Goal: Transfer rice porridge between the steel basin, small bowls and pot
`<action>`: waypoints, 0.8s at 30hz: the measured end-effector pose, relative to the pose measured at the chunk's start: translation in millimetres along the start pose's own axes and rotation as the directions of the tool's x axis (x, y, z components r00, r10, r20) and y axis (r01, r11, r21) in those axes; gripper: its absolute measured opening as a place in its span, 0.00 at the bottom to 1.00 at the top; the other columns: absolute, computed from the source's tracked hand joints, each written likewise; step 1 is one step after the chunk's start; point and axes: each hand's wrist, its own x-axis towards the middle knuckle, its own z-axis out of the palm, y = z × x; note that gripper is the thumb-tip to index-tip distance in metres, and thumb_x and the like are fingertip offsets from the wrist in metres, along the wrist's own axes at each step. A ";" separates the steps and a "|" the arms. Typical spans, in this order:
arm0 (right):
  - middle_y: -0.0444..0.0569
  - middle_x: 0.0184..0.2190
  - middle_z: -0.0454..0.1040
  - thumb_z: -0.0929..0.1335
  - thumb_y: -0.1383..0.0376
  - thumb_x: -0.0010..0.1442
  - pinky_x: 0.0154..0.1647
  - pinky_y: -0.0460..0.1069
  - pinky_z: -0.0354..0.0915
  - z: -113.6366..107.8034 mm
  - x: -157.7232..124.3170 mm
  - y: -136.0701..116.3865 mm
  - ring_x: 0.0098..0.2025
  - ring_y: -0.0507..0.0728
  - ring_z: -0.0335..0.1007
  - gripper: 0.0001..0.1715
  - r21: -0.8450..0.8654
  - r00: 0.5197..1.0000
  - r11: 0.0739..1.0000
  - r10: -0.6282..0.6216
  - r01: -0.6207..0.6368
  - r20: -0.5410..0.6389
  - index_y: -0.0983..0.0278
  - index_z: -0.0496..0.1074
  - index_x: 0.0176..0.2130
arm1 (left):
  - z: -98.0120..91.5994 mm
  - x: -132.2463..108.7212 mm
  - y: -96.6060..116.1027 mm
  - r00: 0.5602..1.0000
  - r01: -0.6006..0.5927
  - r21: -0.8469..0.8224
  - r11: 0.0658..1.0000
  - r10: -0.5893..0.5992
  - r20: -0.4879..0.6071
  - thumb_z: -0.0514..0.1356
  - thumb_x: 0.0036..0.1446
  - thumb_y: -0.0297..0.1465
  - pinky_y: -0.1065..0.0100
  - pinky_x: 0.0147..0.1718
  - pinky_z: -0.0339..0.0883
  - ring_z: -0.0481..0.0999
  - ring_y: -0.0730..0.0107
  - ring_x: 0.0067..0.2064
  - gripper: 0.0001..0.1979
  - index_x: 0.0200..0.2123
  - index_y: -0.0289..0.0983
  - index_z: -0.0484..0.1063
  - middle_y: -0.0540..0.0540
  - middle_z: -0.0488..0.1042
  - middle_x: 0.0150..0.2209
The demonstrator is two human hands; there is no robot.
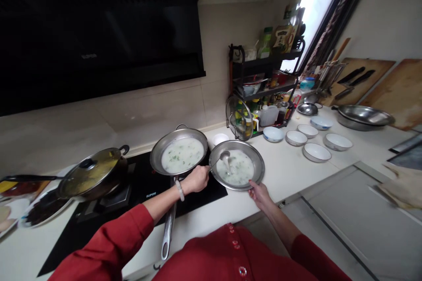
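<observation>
My left hand [197, 178], with a bracelet at the wrist, is closed round the handle of a metal ladle [225, 156]. The ladle's bowl is tilted over a steel basin [259, 158] of white soup with green bits, and white liquid runs from it. My right hand [259, 193] grips the basin's near right rim. Just left of the basin, a steel pan [157, 149] on the stove holds more of the white soup; its long handle [169, 228] points toward me.
A lidded pan [89, 175] stands on the left of the stove [145, 184], beside plates of food. Several bowls [317, 152] sit on the right counter. Behind are a spice rack [263, 59] and a leaning glass lid [239, 118]; a wide steel pan [365, 116] is far right.
</observation>
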 end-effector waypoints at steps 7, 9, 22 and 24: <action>0.38 0.15 0.67 0.76 0.67 0.41 0.13 0.40 0.56 1.1 -2.5 -1.0 0.14 0.46 0.60 0.21 0.006 1.000 1.000 -0.008 0.008 0.005 0.63 0.61 0.29 | -11.4 -13.3 -8.1 0.995 -0.019 -0.226 0.974 -0.005 -0.103 0.56 0.50 0.20 0.72 0.24 0.57 0.65 0.73 0.23 0.07 0.30 0.36 0.69 0.48 0.67 0.22; 0.38 0.15 0.67 0.77 0.66 0.41 0.13 0.40 0.56 1.3 -2.9 -1.5 0.14 0.46 0.59 0.21 0.004 1.000 1.000 -0.007 0.007 0.005 0.63 0.62 0.29 | -24.7 -16.0 -11.9 0.984 0.133 -0.478 0.868 -0.174 -0.041 0.55 0.52 0.23 0.75 0.17 0.51 0.58 0.78 0.17 0.05 0.26 0.36 0.67 0.51 0.64 0.19; 0.39 0.14 0.67 0.76 0.67 0.42 0.12 0.41 0.55 1.7 -1.7 -3.6 0.13 0.47 0.60 0.20 -0.032 1.000 0.999 0.009 -0.010 -0.005 0.63 0.62 0.29 | -69.3 -31.9 -100.9 0.782 0.393 -0.832 0.392 -0.619 0.078 0.56 0.49 0.15 0.78 0.10 0.31 0.53 0.84 0.09 0.10 0.24 0.35 0.63 0.56 0.61 0.12; 0.39 0.14 0.67 0.76 0.67 0.42 0.12 0.41 0.55 1.8 -2.4 -4.2 0.13 0.47 0.59 0.20 -0.035 1.000 0.999 0.011 -0.011 -0.004 0.63 0.62 0.29 | -67.7 -28.8 -105.3 0.788 0.395 -0.854 0.340 -0.603 0.124 0.56 0.48 0.14 0.78 0.10 0.31 0.53 0.84 0.09 0.11 0.24 0.35 0.63 0.55 0.61 0.12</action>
